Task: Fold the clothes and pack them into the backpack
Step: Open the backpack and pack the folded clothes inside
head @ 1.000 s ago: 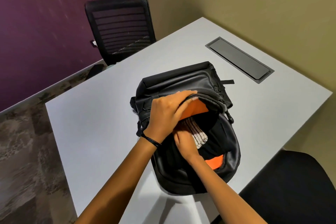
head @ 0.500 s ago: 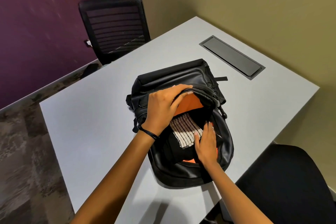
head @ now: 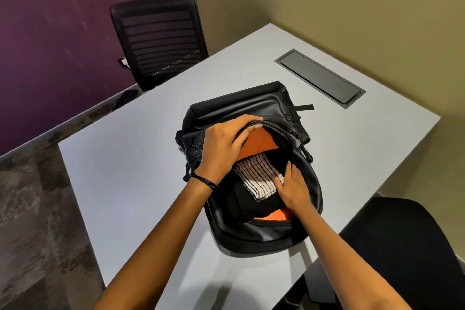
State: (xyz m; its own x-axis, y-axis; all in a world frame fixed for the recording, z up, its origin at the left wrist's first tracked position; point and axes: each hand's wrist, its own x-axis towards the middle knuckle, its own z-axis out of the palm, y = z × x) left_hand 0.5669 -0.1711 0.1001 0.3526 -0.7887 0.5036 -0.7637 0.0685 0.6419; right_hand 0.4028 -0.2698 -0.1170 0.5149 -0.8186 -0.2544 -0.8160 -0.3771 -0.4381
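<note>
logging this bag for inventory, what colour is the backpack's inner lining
Orange lining inside the black backpack, clearest in the head view.

The left hand's (head: 224, 143) fingertips vanish under the rim of the backpack's (head: 241, 106) open flap. The right hand (head: 294, 186) covers one side of the folded clothes (head: 256, 178), whose black layers merge with the dark interior. The near chair (head: 407, 246) is cropped at the right and bottom edges; the far chair's (head: 158, 38) base hides behind the table (head: 125, 171). The carpet (head: 32, 221) is smeared.

Sleek black backpack (head: 241, 106), matt table (head: 125, 158)
</note>
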